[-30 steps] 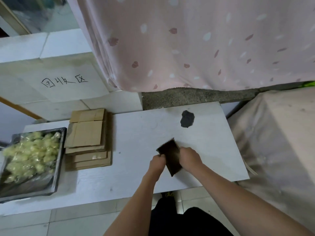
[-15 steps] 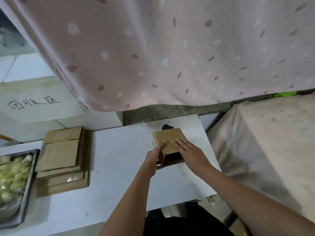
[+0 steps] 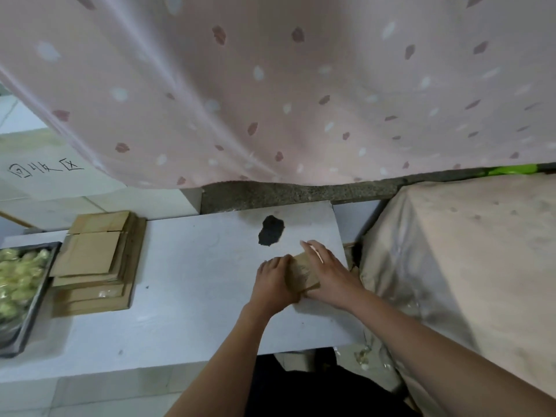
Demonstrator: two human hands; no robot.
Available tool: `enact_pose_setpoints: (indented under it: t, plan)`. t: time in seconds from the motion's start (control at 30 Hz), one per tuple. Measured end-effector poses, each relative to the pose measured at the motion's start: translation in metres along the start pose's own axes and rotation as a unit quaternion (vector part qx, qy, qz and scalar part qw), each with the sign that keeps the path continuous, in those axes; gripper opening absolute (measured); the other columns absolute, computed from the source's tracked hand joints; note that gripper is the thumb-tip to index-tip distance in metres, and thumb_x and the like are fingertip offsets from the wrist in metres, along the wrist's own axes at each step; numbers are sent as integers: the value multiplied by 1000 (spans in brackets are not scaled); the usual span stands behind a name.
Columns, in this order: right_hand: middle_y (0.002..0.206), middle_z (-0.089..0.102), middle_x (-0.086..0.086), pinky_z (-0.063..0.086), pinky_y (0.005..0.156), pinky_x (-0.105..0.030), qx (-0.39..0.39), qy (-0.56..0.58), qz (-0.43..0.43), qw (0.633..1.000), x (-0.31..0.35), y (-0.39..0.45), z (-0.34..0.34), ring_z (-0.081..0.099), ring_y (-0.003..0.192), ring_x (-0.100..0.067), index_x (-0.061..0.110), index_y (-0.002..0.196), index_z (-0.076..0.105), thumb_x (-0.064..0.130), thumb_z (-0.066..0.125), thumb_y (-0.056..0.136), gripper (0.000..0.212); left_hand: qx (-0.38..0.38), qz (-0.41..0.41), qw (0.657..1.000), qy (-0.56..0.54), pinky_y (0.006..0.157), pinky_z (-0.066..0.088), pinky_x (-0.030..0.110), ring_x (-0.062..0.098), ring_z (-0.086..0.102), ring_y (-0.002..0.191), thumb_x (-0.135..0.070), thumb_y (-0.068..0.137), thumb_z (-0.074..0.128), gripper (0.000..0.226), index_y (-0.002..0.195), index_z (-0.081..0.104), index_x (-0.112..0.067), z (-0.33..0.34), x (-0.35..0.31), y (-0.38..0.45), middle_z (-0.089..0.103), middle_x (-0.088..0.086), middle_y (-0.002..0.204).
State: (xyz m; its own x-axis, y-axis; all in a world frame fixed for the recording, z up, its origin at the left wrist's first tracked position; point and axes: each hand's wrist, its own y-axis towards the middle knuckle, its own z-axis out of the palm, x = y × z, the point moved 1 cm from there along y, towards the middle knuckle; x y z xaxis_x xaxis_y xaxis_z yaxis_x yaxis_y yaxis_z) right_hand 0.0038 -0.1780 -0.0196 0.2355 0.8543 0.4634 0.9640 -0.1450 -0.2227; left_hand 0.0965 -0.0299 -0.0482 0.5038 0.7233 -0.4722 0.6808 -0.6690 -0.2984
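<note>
The small cardboard box, open-sided half a second ago, now sits closed-looking on the desk near its right edge; the left hand grips its left side, fingers curled; the right hand presses flat on top; shaping the box seems nearly finished.

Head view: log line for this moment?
left hand grips cardboard box | right hand flat on it | resting on table

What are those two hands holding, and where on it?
A small cardboard box on the white table: the left hand grips its left side, and the right hand lies flat across its right side.
</note>
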Motion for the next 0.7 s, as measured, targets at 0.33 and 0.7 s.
enact_pose_setpoints:
  t: [0.33, 0.7]
  plan:
    - [155, 31, 0, 21, 119, -34, 49, 21, 47, 997, -36, -15, 40, 28, 143, -19, 19, 151, 33, 44, 74, 81, 85, 39, 70, 993, 89, 123, -11, 34, 23, -7, 155, -54, 93, 59, 98, 160, 2, -10, 57, -11, -17, 3, 3, 168]
    - [113, 55, 4, 41, 95, -32, -3, 63, 14, 998, -37, 6, 32, 48, 110, -16, 18, 113, 61, 25, 70, 89, 26, 0, 44, 988, 148, 124, -8, 48, 28, -13, 152, -68, 97, 14, 89, 155, -8, -3, 81, -19, -26, -13, 13, 164]
